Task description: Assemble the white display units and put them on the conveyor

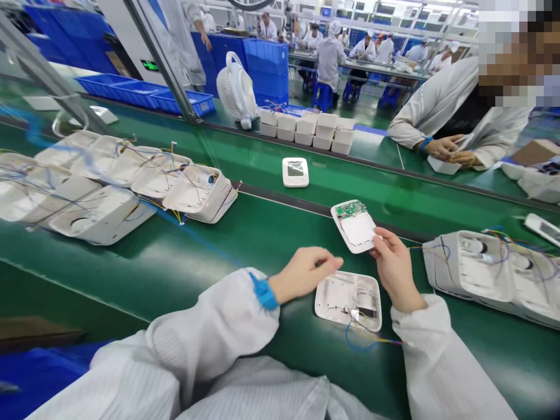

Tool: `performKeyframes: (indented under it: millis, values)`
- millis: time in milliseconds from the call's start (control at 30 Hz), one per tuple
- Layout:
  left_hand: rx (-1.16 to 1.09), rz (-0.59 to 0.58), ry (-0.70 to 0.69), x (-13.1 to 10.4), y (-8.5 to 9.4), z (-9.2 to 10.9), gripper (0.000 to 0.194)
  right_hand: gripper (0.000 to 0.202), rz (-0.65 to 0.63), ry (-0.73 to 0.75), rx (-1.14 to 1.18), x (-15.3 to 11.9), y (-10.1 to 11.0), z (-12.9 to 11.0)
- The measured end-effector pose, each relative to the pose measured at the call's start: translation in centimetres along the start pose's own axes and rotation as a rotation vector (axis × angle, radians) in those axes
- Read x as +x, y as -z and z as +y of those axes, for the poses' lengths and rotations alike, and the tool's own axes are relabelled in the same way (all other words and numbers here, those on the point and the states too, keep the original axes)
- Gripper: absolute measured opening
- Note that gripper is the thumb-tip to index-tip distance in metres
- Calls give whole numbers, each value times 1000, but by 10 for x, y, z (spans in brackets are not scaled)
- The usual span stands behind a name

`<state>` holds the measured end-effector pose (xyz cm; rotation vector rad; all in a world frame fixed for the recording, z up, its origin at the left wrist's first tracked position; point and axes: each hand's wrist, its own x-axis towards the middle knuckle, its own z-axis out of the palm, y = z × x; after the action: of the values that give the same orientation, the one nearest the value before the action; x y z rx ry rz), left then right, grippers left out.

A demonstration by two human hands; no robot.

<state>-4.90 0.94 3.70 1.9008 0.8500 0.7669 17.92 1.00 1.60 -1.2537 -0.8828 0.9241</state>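
Note:
My right hand (396,265) pinches the lower right edge of a white plastic cover (356,228), tilted, its inner side up. A green circuit board (351,209) is fixed along the cover's upper end. My left hand (308,271), with a blue wrist strap (263,290), hovers at the upper left edge of a white housing (335,297). Its fingers are loosely curled, the thumb stands apart, and I see nothing in them. The housing lies open side up on the green bench, with thin coloured wires (371,343) trailing from its lower right side.
White housings with wires stand stacked at left (199,195) and right (464,268). On the belt beyond lies a white device with a screen (295,172). A white fan (236,90) and blue trays (144,96) stand behind. A co-worker's hands (450,151) hold a white part opposite.

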Motion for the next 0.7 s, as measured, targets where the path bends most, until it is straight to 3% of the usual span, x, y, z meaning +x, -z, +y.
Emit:
performKeyframes:
  millis: [100,200,267,333,367,433,467,533,600,700]
  values:
    - [-431,45,26,14,-11,-6,59,32,-158,54,-110,-29,-8,-21]
    - [-843,33,110,7,-27,-10,62,27,-300,89,-332,-53,-9,-35]
    - [-1048,-6,176,0,-31,-9,62,26,-280,148,-507,-59,2,-43]
    - [-1206,-9,226,-3,-29,-8,71,27,-302,101,-620,-57,25,-52]
    - [-1264,-10,260,-3,-26,-8,76,29,-402,3,-620,-56,38,-58]
    - [-1332,-22,340,0,-20,-8,89,42,-777,-221,-538,-53,62,-69]
    - [-1347,-35,371,2,-17,-9,94,54,-967,-265,-476,-53,70,-75]
    - [-1363,-70,401,5,-15,-9,94,69,-1229,-279,-390,-54,76,-84]
    - [-1380,-84,396,7,-16,-10,85,62,-1338,-241,-364,-55,68,-90]
    - [-1375,-83,401,5,-20,-11,76,24,-1279,-159,-405,-51,46,-92]
